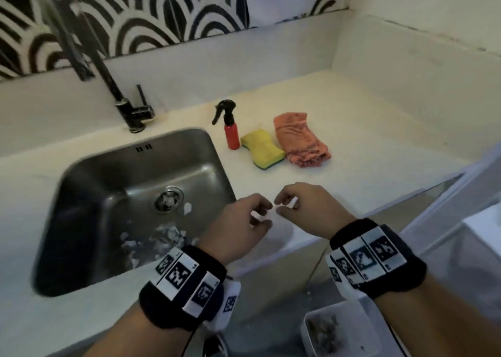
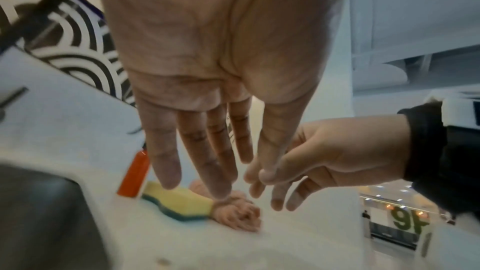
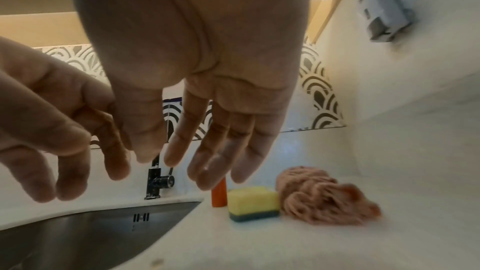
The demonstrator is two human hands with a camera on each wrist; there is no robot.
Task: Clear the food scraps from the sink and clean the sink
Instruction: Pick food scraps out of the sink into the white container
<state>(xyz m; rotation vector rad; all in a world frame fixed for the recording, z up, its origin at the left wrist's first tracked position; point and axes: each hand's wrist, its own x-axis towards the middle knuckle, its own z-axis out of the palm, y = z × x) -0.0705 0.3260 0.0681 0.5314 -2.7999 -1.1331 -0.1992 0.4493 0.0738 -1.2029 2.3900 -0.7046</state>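
The steel sink (image 1: pixel 89 183) holds pale food scraps (image 1: pixel 162 237) along its near wall, and one more bit lies beside the drain (image 1: pixel 168 200). Both hands hover over the counter just right of the sink, fingertips almost meeting. My left hand (image 1: pixel 264 215) has relaxed, loosely bent fingers and holds nothing; in the left wrist view its fingers (image 2: pixel 166 167) hang nearly straight. My right hand (image 1: pixel 282 206) is likewise loose and empty, its fingers (image 3: pixel 207 171) spread above the counter.
A red spray bottle (image 1: pixel 231 134), a yellow-green sponge (image 1: pixel 261 149) and an orange cloth (image 1: pixel 301 139) sit on the counter behind the hands. A black faucet (image 1: pixel 108 80) stands behind the sink. A white container (image 1: pixel 309 327) holding scraps is below the counter edge.
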